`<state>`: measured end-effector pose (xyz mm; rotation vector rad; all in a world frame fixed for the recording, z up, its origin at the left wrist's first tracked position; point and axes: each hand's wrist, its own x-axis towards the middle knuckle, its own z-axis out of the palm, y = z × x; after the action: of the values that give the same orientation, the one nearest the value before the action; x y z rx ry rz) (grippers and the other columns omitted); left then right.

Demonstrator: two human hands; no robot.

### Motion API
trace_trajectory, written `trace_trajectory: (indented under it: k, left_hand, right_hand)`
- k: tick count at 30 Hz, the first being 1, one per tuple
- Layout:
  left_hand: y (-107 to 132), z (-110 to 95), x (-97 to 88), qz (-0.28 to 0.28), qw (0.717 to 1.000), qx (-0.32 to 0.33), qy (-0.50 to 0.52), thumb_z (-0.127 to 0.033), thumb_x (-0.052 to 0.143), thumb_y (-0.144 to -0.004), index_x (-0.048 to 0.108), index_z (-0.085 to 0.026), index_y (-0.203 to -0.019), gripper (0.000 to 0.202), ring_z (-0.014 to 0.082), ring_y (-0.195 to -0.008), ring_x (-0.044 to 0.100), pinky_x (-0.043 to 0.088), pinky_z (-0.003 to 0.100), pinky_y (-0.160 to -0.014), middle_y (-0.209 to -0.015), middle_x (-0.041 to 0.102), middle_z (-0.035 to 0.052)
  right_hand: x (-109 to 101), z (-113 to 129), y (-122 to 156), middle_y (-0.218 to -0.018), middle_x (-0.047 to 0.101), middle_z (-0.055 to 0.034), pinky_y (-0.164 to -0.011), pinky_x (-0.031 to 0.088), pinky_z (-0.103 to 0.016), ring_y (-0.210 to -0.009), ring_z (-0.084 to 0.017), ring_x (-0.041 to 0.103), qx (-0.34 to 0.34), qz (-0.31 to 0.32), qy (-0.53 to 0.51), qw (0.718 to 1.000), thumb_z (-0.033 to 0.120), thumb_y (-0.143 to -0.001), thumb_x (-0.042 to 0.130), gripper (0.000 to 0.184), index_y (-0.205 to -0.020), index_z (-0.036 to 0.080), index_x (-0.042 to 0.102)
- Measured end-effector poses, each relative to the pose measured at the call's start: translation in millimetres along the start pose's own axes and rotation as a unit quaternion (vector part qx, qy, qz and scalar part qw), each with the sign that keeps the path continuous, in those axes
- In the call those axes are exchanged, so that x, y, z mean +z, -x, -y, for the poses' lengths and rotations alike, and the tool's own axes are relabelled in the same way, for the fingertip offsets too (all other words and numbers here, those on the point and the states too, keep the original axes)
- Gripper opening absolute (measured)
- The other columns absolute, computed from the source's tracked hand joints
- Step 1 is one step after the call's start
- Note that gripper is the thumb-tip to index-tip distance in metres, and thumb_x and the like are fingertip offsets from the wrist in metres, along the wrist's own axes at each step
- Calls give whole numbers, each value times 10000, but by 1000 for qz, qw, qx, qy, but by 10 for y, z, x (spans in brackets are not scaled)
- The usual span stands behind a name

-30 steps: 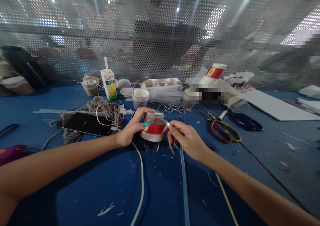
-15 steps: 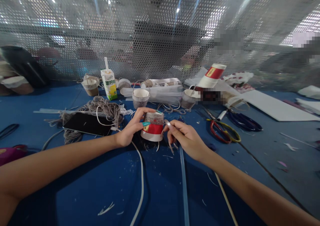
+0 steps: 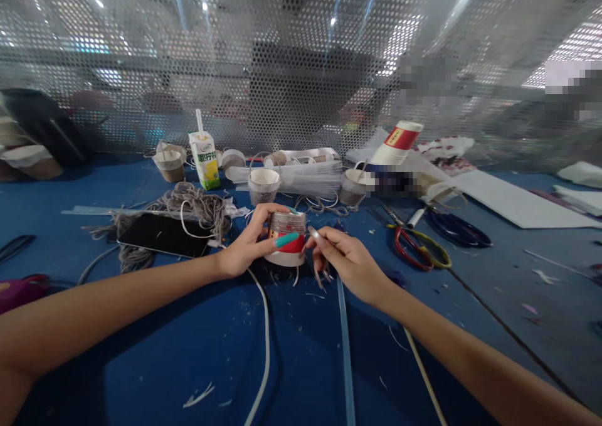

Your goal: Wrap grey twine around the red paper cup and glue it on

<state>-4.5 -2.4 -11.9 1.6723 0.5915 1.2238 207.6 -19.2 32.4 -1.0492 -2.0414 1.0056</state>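
Observation:
A paper cup [image 3: 295,245] with a red band and white rim stands upside down in front of me, its upper part wound with rows of grey cord [image 3: 288,221]. My left hand [image 3: 248,243] is wrapped round the cup's left side, with the thumb lying across the red band and fingers over the top. Close against the right side, my right hand [image 3: 348,258] has thumb and forefinger pinched together. Whatever sits in that pinch is too small to make out. A loose heap of grey cord [image 3: 200,206] lies to the left, partly beneath a black phone [image 3: 162,234].
Behind the cup stand small cord-covered baskets [image 3: 264,186], a drink carton [image 3: 205,160] and clear plastic sticks [image 3: 310,178]. Red-and-yellow-handled scissors [image 3: 416,250] lie right, near a white board [image 3: 512,197]. A white cable [image 3: 268,344] and a glue stick [image 3: 345,351] cross the blue table.
My left thumb has slid right across the red band, and the cup has turned slightly. My right hand keeps its pinch beside the cup.

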Motion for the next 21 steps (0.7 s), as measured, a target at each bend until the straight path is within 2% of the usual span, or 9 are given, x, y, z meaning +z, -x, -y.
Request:
trace_trajectory:
  k: [3, 6, 11, 13, 15, 17, 21]
  left_hand:
    - [-6, -23, 20, -24, 999, -21, -35, -406, 768, -663, 480, -259, -1159, 592, 308, -1210, 404, 436, 434, -934, -1260, 384, 85]
    - [-16, -59, 50, -28, 998, -44, -32, -312, 818, -608, 475, -265, -1155, 648, 319, -1229, 407, 451, 455, -945, -1251, 423, 86]
    - [-24, -57, 62, -44, 995, -81, 35, -221, 846, -557, 395, -292, -1210, 797, 265, -1091, 547, 490, 448, -902, -1319, 414, 88]
    - [-33, -29, 49, -53, 990, -104, 79, -198, 854, -533, 358, -287, -1209, 844, 246, -1036, 583, 496, 442, -882, -1292, 443, 89]
    - [-48, -3, 38, -52, 984, -125, 116, -175, 853, -520, 353, -262, -1176, 829, 241, -1012, 605, 485, 451, -898, -1195, 525, 77]
    - [-64, 12, 35, -50, 979, -135, 142, -152, 849, -511, 375, -235, -1124, 780, 239, -997, 620, 469, 462, -921, -1090, 592, 57]
    - [-90, 7, 47, -71, 972, -145, 173, -105, 849, -463, 433, -206, -1074, 746, 241, -979, 632, 454, 472, -938, -1039, 626, 44]
  right_hand:
    - [2, -13, -1, -568, 547, 27, -515, 416, -246, -502, -105, 519, 1, -3, 1, 1000, 507, -938, 406, 363, -816, 190, 537]
    - [3, -17, 0, -575, 545, 28, -512, 422, -240, -506, -105, 529, 2, -3, 2, 1000, 487, -935, 420, 343, -793, 191, 523]
    - [8, 37, 30, -562, 549, 31, -519, 425, -234, -496, -98, 531, -4, 9, 9, 1000, 424, -946, 426, 298, -777, 193, 506]
    - [8, 68, 49, -579, 559, 29, -516, 422, -231, -501, -99, 529, -22, 21, 23, 999, 404, -950, 422, 263, -812, 195, 502]
    - [-1, 87, 64, -608, 567, 20, -512, 416, -233, -511, -101, 519, -71, 33, 66, 995, 366, -955, 404, 217, -867, 194, 503]
    - [-23, 84, 77, -682, 588, -12, -548, 431, -255, -577, -121, 529, -161, 25, 142, 976, 310, -946, 399, 171, -905, 190, 513]
    - [-113, 36, 115, -818, 615, -74, -676, 464, -346, -745, -188, 547, -359, -38, 292, 886, 230, -887, 428, 168, -965, 195, 573]
